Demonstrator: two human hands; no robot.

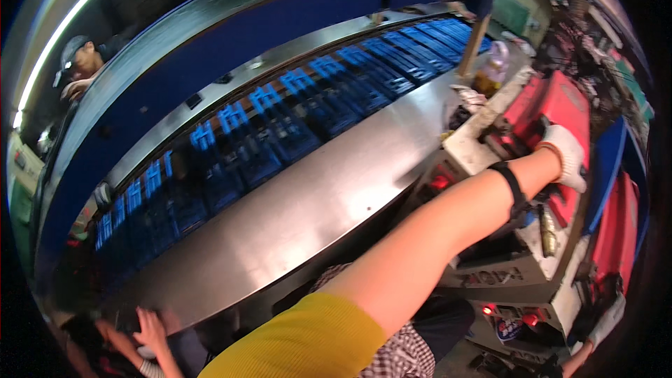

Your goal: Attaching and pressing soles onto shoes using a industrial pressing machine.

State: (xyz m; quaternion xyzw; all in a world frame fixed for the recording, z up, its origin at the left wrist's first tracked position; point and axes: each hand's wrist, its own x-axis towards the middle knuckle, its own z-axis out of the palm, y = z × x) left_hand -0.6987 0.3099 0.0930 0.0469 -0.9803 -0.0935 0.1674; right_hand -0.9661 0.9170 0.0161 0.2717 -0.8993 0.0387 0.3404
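Closest to us, a mustard-yellow ribbed sleeve point(301, 336) crosses over brown-and-white checked cloth point(402, 357), and out of it stretches the bare left forearm point(427, 231), ringed by a narrow black strap point(514, 189). Low on the right, here is the right hand point(607, 318) in a pale glove, by the dark near end of a long red machine cover point(616, 224); its grip is too blurred for us to tell. Below that cover we catch a pale control box point(560, 308) with glowing red lamps (two of them, and bright!).

Farther up, the left hand point(565, 154), in a white knitted glove, lies over the near part of a second, broad red machine cover point(567, 101); its fingers are partly hidden, so we cannot say how tightly they close.

To the left, a co-worker's bare hand point(150, 329) is at the edge of a broad, shiny metal sheet point(301, 227). Beyond the sheet we follow rows of glossy blue strips point(259, 101), then a long dark-blue beam point(273, 45), and past it, far left, a person in a cap point(77, 49).
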